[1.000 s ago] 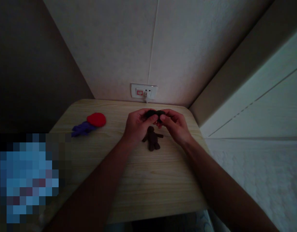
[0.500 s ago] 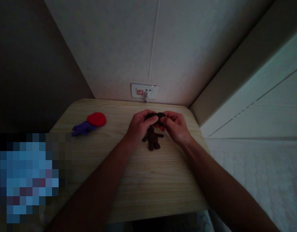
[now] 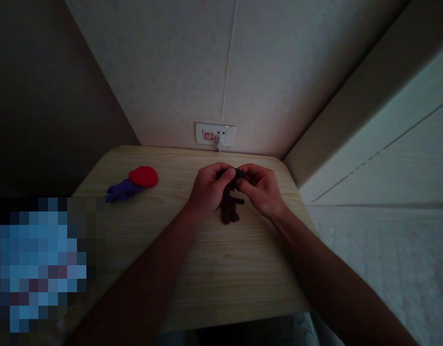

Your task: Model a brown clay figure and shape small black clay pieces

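Between my two hands is a piece of black modelling clay, pinched at both sides. My left hand grips its left part, thumb on top. On its right part, the thumb and fingers of my right hand press the clay. Just below them on the table lies a small dark brown clay figure with a round body, a stretched-out arm and short legs. Its upper end and left arm are hidden behind my left hand and the black clay.
On the left of the wooden table lies a flat red clay disc touching a lumpy purple clay piece. A wall socket with a plug sits just above the table's back edge. A blurred-out patch covers the lower left.
My left hand has shifted slightly down and right, covering the brown figure's left arm. Both thumbs have moved a little on the black clay. The red showing beneath it is now hidden.
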{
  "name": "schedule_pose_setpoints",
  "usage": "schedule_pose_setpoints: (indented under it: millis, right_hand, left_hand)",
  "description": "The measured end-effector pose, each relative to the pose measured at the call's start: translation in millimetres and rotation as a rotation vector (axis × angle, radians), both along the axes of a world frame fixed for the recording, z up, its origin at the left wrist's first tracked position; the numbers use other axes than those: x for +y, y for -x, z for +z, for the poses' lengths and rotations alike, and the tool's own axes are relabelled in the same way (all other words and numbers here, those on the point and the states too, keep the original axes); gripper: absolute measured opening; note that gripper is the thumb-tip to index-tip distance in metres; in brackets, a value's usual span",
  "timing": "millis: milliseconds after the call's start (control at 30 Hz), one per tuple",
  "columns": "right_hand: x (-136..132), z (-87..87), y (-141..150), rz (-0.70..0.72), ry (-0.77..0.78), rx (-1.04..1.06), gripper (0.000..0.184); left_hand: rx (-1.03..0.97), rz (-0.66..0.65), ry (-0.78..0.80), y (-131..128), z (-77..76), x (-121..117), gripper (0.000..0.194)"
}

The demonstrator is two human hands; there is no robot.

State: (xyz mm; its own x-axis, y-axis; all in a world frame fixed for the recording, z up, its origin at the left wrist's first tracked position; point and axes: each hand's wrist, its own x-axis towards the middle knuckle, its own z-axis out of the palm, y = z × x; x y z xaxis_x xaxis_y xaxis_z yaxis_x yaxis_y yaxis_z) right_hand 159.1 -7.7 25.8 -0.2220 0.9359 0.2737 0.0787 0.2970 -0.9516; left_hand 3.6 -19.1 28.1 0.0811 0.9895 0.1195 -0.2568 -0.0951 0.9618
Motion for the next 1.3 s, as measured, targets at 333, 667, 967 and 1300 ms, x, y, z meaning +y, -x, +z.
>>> schedule_pose_setpoints:
  millis: [333,667,967,1300]
  right_hand:
    - [3.0,-3.4,-1.3,0.059,0.058,0.147,0.014]
    - [7.9,-1.1,-2.0,0.139,0.127,0.274,0.022]
    - [6.0,-7.0,-6.7,-0.231,-0.449,-0.11,0.032]
    - [5.5,-0.4,-7.9,-0.121,-0.518,-0.299,0.029]
  left_hand:
    - [-0.332,-0.068,0.163,-6.0,-1.4,3.0,0.022]
    - [-0.505,-0.168,0.24,-4.8,2.0,2.8,0.018]
    - [-0.407,0.075,0.173,-2.3,-3.6,10.2,0.034]
    - [-0.369,0.092,0.151,1.4,-5.5,7.8,0.034]
